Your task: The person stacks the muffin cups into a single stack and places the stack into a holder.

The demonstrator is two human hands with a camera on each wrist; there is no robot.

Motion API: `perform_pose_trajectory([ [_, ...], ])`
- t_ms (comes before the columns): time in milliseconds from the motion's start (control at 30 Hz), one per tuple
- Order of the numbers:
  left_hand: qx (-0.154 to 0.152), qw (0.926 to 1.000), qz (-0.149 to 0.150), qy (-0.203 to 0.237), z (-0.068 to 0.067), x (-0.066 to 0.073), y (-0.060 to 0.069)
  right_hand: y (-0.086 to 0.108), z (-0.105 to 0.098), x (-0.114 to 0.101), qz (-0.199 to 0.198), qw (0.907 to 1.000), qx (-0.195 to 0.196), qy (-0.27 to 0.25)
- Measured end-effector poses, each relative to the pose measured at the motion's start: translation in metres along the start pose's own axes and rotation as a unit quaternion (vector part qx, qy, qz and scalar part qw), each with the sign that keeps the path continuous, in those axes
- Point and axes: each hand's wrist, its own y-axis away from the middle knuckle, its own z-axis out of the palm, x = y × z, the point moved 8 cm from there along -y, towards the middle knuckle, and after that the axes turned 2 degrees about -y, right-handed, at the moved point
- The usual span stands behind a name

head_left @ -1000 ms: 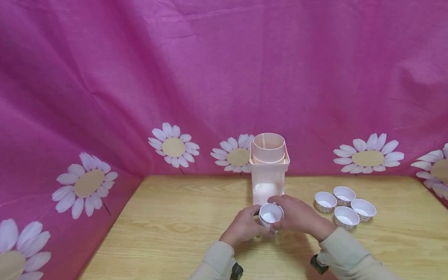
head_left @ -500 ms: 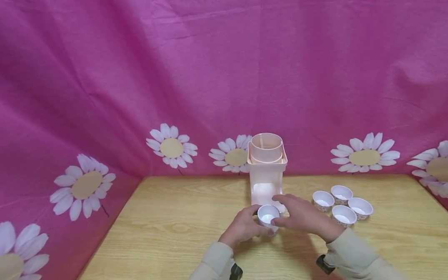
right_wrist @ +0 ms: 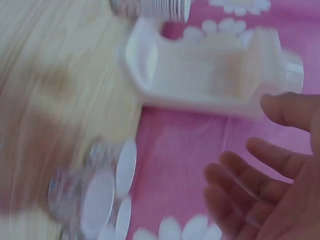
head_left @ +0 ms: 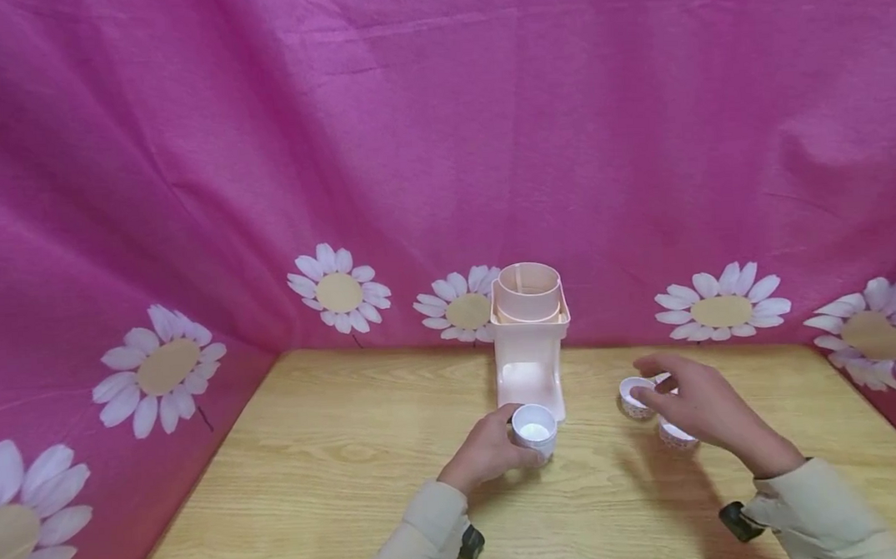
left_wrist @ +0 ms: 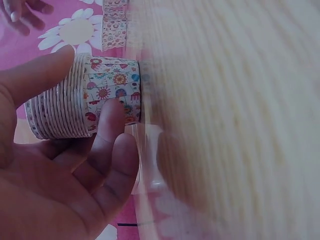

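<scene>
My left hand holds a stack of nested paper baking cups upright at the table, just in front of a pale pink holder. Thumb and fingers lie on either side of the stack; its colourful print and many layered rims show in the left wrist view. Over the loose baking cups on the right hovers my right hand, fingers apart and holding nothing. It partly hides those cups in the head view. In the right wrist view the loose baking cups appear blurred, apart from the fingers.
The pale pink holder stands at the back of the wooden table, a round tube rising from its top. Behind and to the left hangs a magenta cloth with printed daisies.
My right hand has let go of the cup stack and moved right, over the loose cups. My left hand keeps holding the stack in nearly the same place.
</scene>
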Motion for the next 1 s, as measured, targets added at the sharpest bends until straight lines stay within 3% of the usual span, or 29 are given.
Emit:
perform_pose_trajectory([
  [100,0.0,1.0,-0.001,-0.002,-0.001,-0.001,-0.001,0.001,-0.015,0.021,0.012,0.9996,0.026,0.006],
  [200,0.002,1.0,0.002,-0.006,-0.001,0.0,-0.002,0.002,-0.025,0.042,0.024,0.9991,0.027,0.023],
  [467,0.003,0.9997,-0.002,-0.024,0.001,-0.002,-0.004,0.007,-0.03,0.096,0.071,0.9972,-0.017,0.011],
  [800,-0.001,0.9998,-0.019,-0.01,0.0,-0.006,-0.004,0.005,-0.012,0.138,0.004,0.9949,-0.053,0.086],
  [1000,0.002,0.9993,-0.029,-0.024,-0.001,-0.006,-0.005,0.007,0.0,0.151,0.02,0.9922,-0.085,0.088],
])
